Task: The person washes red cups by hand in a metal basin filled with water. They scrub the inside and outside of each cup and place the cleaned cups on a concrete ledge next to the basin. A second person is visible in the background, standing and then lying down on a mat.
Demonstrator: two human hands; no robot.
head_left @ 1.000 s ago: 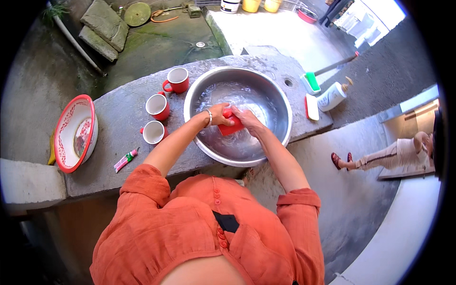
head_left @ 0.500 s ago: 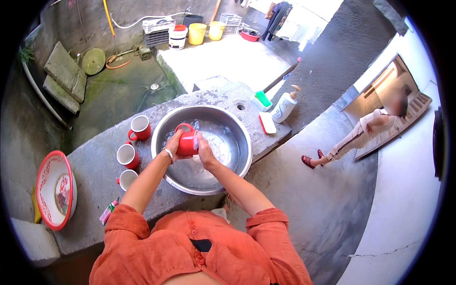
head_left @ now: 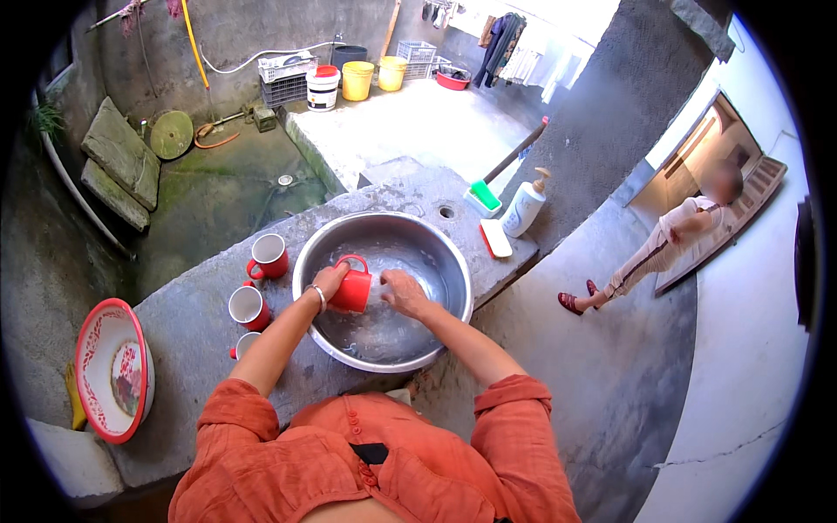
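Note:
A red mug [head_left: 354, 292] is tilted over the large metal basin [head_left: 462, 322], its handle pointing away from me. My left hand [head_left: 330, 281] is closed around the mug's left side, and a pale bracelet circles that wrist. Just right of the mug, apart from it, my right hand [head_left: 404, 293] hovers over the water with loosely bent fingers and nothing visible in them. Shallow water shows in the basin. Left of it, three more red mugs with white insides stand in a row: a far mug [head_left: 269, 255], a middle mug [head_left: 249, 307] and a near mug [head_left: 245, 345] partly behind my left forearm.
The concrete ledge [head_left: 187, 349] carries a red-rimmed enamel basin [head_left: 94, 416] at left. Right of the metal basin stand a pump bottle [head_left: 525, 209], a white-and-red brush [head_left: 495, 239] and a green sponge [head_left: 486, 195] in a holder. Another person [head_left: 684, 227] stands by the doorway at right.
My right hand has come off the mug and moved right. The left hand still holds the mug, now tilted differently. The whole view has shifted slightly.

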